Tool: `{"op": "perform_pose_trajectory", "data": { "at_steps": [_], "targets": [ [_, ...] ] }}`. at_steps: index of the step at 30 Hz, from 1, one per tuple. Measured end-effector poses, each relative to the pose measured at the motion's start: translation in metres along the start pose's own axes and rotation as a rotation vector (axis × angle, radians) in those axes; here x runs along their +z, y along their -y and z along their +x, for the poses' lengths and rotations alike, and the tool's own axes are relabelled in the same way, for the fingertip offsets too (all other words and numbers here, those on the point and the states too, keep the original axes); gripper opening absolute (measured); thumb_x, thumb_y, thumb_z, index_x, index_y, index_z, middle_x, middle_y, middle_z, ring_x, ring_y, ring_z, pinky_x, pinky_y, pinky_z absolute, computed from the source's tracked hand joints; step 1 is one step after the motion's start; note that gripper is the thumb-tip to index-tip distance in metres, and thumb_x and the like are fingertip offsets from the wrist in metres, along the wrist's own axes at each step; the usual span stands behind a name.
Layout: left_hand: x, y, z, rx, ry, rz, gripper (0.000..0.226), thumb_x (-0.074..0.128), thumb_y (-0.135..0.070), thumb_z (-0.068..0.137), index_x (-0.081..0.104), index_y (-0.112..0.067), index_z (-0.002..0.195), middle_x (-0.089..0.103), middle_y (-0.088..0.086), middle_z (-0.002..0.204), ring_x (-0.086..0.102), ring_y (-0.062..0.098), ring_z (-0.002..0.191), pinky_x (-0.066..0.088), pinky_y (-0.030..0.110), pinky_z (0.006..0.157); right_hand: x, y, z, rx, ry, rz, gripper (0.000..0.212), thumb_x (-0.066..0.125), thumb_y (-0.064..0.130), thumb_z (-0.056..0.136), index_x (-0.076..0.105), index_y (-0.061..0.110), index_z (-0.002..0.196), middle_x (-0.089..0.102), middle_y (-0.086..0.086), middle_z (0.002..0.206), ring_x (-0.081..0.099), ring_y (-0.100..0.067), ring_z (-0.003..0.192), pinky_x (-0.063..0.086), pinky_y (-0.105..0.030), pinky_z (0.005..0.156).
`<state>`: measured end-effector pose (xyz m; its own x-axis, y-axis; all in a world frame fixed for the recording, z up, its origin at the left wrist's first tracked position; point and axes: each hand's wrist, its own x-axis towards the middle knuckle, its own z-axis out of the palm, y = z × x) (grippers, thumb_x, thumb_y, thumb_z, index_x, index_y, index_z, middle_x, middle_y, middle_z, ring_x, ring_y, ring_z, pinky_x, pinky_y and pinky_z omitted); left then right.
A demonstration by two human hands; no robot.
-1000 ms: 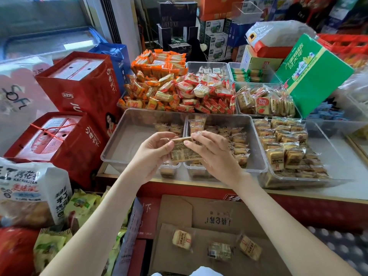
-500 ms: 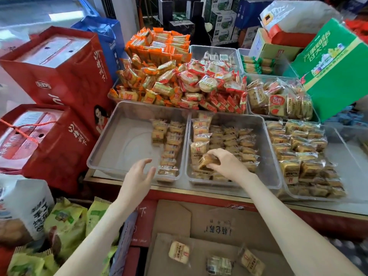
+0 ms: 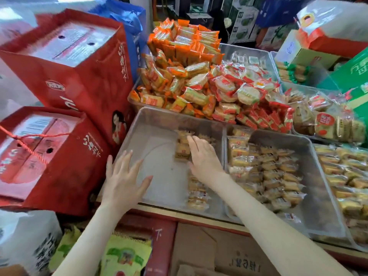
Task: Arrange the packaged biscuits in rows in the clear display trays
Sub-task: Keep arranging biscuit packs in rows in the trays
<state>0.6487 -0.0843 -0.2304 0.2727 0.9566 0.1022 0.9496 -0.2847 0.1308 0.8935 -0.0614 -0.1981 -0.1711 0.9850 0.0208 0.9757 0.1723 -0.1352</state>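
At the far left stand two red gift bags, one tall (image 3: pixel 65 62) and one lower in front of it (image 3: pixel 45 156), with a blue bag (image 3: pixel 123 18) behind them. Below them sit a white sack (image 3: pixel 25 242) and a green snack packet (image 3: pixel 123 253).

Next comes the left hand (image 3: pixel 123 176). It is spread wide, fingers straight and apart, holding nothing, over the near left corner of a clear display tray (image 3: pixel 169 118). Most of this tray's floor is bare.

Along the tray's right wall runs a single column of packaged biscuits (image 3: pixel 197 194), golden in clear wrappers. The right hand (image 3: pixel 203 154) lies palm down across the far half of that column. Its fingers reach fairly straight toward the back wall, and its thumb sits at the near edge of one biscuit packet (image 3: pixel 181 153). We cannot tell whether the hand is pinching that packet or only resting on it.

Just beside this tray, touching it, is a second clear tray (image 3: pixel 318 196), with rows of the same biscuits (image 3: pixel 274 168) filling its left and middle parts. Further right, more biscuit packets (image 3: pixel 346 172) reach the frame's edge.

Behind the trays rises a heap of orange-wrapped snacks (image 3: pixel 179 66), then red-and-white wrapped crackers (image 3: pixel 245 92). A green carton (image 3: pixel 356 76) leans at the far right. Flat brown cardboard (image 3: pixel 229 255) lies below the counter.
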Motion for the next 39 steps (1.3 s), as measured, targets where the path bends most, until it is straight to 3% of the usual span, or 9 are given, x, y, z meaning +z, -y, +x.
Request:
{"op": "perform_pose_trajectory", "data": {
  "at_steps": [4, 7, 10, 14, 21, 25, 27, 30, 39],
  "targets": [
    [0.007, 0.005, 0.005, 0.027, -0.003, -0.018, 0.062, 0.042, -0.054, 0.087, 0.067, -0.010, 0.122, 0.051, 0.022, 0.141, 0.042, 0.036, 0.136, 0.019, 0.061, 0.115, 0.049, 0.010, 0.065, 0.140, 0.172, -0.206, 0.078, 0.051, 0.001, 0.089, 0.005, 0.000, 0.152, 0.017, -0.019, 0.158, 0.018, -0.033, 0.146, 0.011, -0.044, 0.119],
    [0.011, 0.010, 0.005, 0.032, -0.028, -0.052, 0.058, 0.045, -0.051, 0.085, 0.069, -0.011, 0.120, 0.052, 0.022, 0.140, 0.043, 0.035, 0.136, 0.019, 0.057, 0.116, 0.075, 0.017, 0.080, 0.176, 0.087, -0.408, 0.052, 0.051, 0.008, 0.084, 0.049, 0.000, 0.136, 0.058, -0.016, 0.129, 0.055, -0.027, 0.119, 0.043, -0.042, 0.101],
    [0.012, 0.012, 0.005, 0.038, -0.030, -0.050, 0.058, 0.045, -0.050, 0.085, 0.068, -0.012, 0.121, 0.050, 0.021, 0.142, 0.043, 0.035, 0.137, 0.013, 0.053, 0.119, 0.082, 0.026, 0.073, 0.140, 0.116, -0.457, 0.044, 0.038, 0.008, 0.084, 0.060, 0.012, 0.121, 0.063, -0.007, 0.115, 0.059, -0.023, 0.108, 0.047, -0.035, 0.088],
    [0.012, 0.013, 0.003, 0.038, -0.008, -0.052, 0.060, 0.045, -0.051, 0.084, 0.066, -0.011, 0.124, 0.049, 0.021, 0.144, 0.042, 0.035, 0.137, 0.013, 0.053, 0.119, 0.078, 0.026, 0.064, 0.032, 0.073, -0.552, 0.044, 0.082, 0.019, 0.057, 0.068, 0.014, 0.098, 0.067, -0.006, 0.090, 0.064, -0.025, 0.084, 0.042, -0.038, 0.083],
    [0.002, 0.013, 0.005, 0.056, 0.072, -0.155, 0.085, 0.043, -0.061, 0.081, 0.040, -0.007, 0.145, 0.039, 0.012, 0.153, 0.025, 0.023, 0.145, 0.017, 0.053, 0.117, 0.001, 0.049, 0.025, -0.256, -0.211, -0.256, 0.076, 0.088, 0.017, 0.048, 0.056, 0.008, 0.117, 0.063, -0.008, 0.105, 0.063, -0.029, 0.099, 0.027, -0.042, 0.099],
    [-0.036, -0.022, 0.002, 0.179, -0.011, -0.443, 0.097, 0.055, -0.060, 0.077, 0.021, -0.008, 0.151, 0.024, 0.009, 0.159, 0.011, 0.021, 0.149, 0.011, 0.051, 0.121, -0.067, 0.045, -0.017, -0.394, -0.080, 0.043, 0.069, 0.081, 0.025, 0.064, 0.055, 0.004, 0.124, 0.064, -0.010, 0.114, 0.062, -0.029, 0.105, 0.032, -0.038, 0.097],
    [-0.070, -0.054, -0.002, 0.240, -0.009, -0.582, 0.095, 0.072, -0.052, 0.074, 0.029, -0.011, 0.148, 0.040, 0.005, 0.149, 0.032, 0.021, 0.140, 0.024, 0.046, 0.119, -0.103, 0.040, -0.042, -0.356, 0.111, 0.294, 0.068, 0.080, 0.025, 0.071, 0.052, 0.008, 0.131, 0.061, 0.002, 0.119, 0.058, -0.010, 0.109, 0.034, -0.023, 0.099],
    [-0.116, -0.093, -0.010, 0.188, 0.265, -0.706, 0.086, 0.085, -0.038, 0.070, 0.038, -0.024, 0.141, 0.056, -0.011, 0.116, 0.056, 0.009, 0.104, 0.047, 0.025, 0.089, -0.141, 0.026, -0.079, -0.209, 0.274, 0.500, 0.069, 0.082, 0.022, 0.075, 0.046, 0.027, 0.134, 0.055, 0.021, 0.113, 0.052, 0.011, 0.102, 0.038, -0.002, 0.085],
    [-0.147, -0.165, -0.045, 0.023, 0.376, -1.097, 0.041, 0.083, -0.028, 0.073, 0.059, -0.024, 0.106, 0.067, -0.009, 0.088, 0.061, -0.006, 0.069, 0.045, 0.014, 0.058, -0.179, -0.005, -0.169, -0.007, -0.057, 0.737, 0.023, 0.062, 0.017, 0.094, 0.066, 0.023, 0.116, 0.061, 0.006, 0.113, 0.055, 0.002, 0.095, 0.042, -0.010, 0.084]
  ]
}}
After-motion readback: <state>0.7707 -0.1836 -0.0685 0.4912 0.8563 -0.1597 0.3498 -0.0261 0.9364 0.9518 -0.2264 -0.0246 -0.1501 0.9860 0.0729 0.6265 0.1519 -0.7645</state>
